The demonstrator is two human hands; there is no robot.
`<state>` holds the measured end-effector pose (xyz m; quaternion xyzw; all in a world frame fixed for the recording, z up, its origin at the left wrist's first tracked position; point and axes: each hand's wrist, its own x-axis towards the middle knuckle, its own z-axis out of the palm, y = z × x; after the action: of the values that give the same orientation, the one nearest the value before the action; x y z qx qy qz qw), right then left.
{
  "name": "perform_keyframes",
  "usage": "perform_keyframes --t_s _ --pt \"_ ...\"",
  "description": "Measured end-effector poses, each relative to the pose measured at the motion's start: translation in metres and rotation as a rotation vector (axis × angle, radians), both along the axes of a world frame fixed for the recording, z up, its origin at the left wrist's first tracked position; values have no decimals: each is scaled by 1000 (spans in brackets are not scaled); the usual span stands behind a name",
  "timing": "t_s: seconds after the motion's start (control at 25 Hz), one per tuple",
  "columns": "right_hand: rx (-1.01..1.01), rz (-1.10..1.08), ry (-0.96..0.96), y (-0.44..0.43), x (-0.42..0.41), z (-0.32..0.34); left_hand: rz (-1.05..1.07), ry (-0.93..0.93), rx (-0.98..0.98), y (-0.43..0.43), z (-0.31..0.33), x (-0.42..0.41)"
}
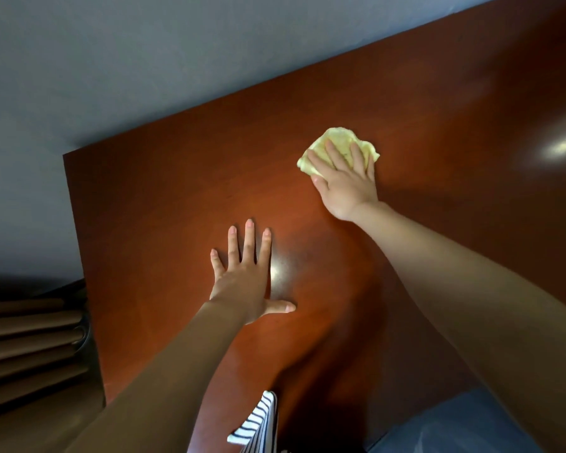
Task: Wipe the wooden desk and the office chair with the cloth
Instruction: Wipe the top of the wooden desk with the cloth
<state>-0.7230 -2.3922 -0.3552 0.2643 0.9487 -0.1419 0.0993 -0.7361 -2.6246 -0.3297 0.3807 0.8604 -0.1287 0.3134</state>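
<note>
Seen from the head camera, looking down over both bare forearms. A wooden desk (pixel 177 207) filled most of the picture. Its top was a glossy reddish brown with soft glare spots, and its long axis ran on a slant from lower left to upper right. The far edge followed that slant against a grey wall (pixel 144 60).

A cloth (pixel 339 140) lay on the desk top, right of centre and toward the far edge. It was pale yellow, soft and crumpled into a loose bunch, a little wider than deep, with its longer side running roughly along the desk's slant.

The right hand (pixel 347 181) lay flat on the near part of the cloth. Its fingers were straight and spread, pointing toward the wall and pressing the cloth down, not curled round it.

The left hand (pixel 242 282) rested palm down on bare wood, nearer the person and well apart from the cloth. Its fingers were straight and fanned wide, and the thumb pointed right.

Striped fabric (pixel 258 426), white with dark bands, showed at the bottom edge. A brown ribbed shape (pixel 30 338) sat beyond the desk's left side; what it was could not be told.
</note>
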Motion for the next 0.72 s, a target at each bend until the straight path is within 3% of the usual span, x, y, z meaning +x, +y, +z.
perform_keyframes --t_s 0.36,0.56,0.72 --pt "12 176 73 -99 99 -1 82 -11 103 -13 9 14" --pt "19 184 107 -146 154 -1 -90 26 62 -39 3 57" --pt "3 150 271 -177 214 2 -154 13 32 -52 4 84"
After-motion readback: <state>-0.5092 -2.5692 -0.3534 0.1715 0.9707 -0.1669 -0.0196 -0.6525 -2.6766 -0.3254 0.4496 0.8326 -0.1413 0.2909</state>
